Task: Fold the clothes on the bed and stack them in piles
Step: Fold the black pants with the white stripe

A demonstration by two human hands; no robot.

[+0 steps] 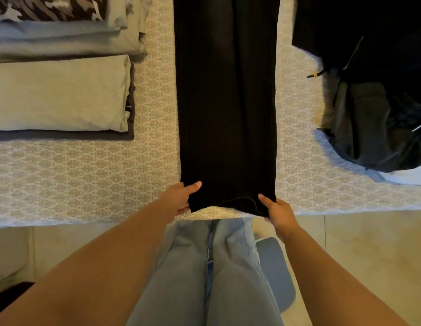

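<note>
You have the dark trousers (226,102) laid lengthwise down the middle of the bed (87,180), their long axis running straight away from you, with the hem end at the near edge. Your left hand (181,198) pinches the left corner of that hem, thumb on top and fingers under the cloth. Your right hand (278,211) pinches the right corner the same way. Both corners are lifted slightly off the bed, and both hands sit about equally near, one at each side of the hem.

The whole length of the trousers lies beyond your grip, so the fold probably runs forward: carry the hem up and away along that axis toward the far end, which is out of view. Keep the two corners level so the edges stay square.

Folded piles (61,92) sit to your left, well apart from the trousers. Unfolded dark clothes (374,114) lie to your right.
</note>
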